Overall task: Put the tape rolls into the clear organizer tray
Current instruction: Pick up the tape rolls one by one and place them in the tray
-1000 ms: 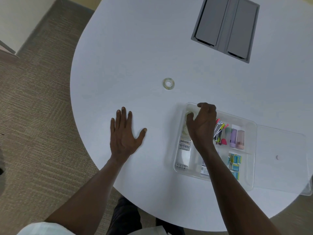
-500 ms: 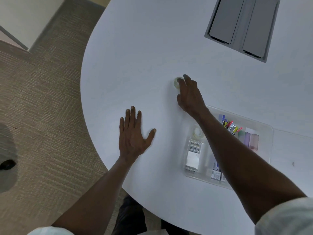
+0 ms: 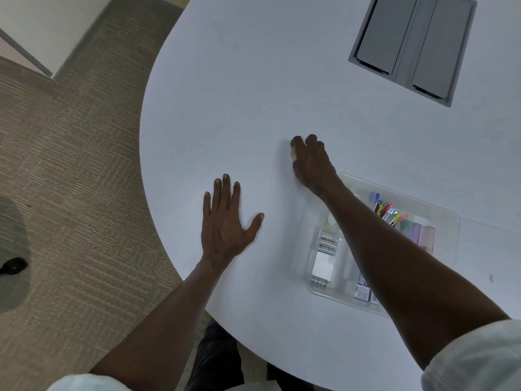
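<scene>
My right hand rests on the white table with its fingers curled over a small clear tape roll; only a sliver of the roll shows at the hand's left edge. The clear organizer tray lies to the lower right, partly under my right forearm. Another tape roll sits in the tray's near-left compartment, above some batteries. My left hand lies flat on the table, fingers spread, holding nothing.
The tray also holds coloured clips, pastel erasers and small packets. A grey cable hatch is set into the table at the far right. The table's curved edge runs down the left, with carpet beyond it.
My right hand left the tray, reached up and left to the loose tape roll, and its fingers have now curled over it. My left hand stayed flat.
</scene>
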Tool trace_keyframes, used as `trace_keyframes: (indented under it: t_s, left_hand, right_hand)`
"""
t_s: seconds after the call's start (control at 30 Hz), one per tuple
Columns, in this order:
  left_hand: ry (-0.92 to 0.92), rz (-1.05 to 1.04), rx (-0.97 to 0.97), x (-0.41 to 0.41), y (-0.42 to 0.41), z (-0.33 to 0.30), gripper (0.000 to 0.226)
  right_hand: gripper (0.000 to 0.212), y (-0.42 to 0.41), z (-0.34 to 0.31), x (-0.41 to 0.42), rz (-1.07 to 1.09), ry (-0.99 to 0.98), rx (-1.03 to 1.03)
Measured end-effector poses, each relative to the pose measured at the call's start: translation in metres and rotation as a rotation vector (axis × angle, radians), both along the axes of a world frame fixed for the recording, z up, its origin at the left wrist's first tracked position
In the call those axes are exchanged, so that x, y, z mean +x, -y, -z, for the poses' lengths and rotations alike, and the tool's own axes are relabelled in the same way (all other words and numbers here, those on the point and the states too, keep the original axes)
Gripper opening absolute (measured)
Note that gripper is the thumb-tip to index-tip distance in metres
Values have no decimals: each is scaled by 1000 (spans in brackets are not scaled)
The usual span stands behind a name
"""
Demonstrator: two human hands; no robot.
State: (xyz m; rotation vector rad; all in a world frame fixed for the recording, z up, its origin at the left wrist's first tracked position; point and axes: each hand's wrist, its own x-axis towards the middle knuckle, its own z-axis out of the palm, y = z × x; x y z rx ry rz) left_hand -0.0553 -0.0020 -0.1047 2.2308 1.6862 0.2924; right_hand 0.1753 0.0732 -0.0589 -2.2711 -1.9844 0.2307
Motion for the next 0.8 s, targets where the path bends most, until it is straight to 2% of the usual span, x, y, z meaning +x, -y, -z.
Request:
trace_keyframes:
  t_s: [0.07, 0.23, 0.4, 0.53, 0.8]
  left_hand:
    - [-7, 2, 3, 0, 0, 0, 88]
    - [-19, 2, 8, 0, 0, -2, 89]
    - [-24, 6, 8, -1, 1, -4, 89]
    - [-31, 7, 4, 0, 1, -6, 89]
    - [-37, 12, -7, 0, 2, -7, 88]
  right_hand:
    - [22, 3, -3, 1, 1, -8, 5]
    - [45, 14, -39, 0, 32, -149, 95]
    - [49, 40, -78, 7, 281, -277, 255]
    - [49, 71, -95, 21, 462, -300, 216]
    - [48, 127, -83, 28, 591, -219, 53]
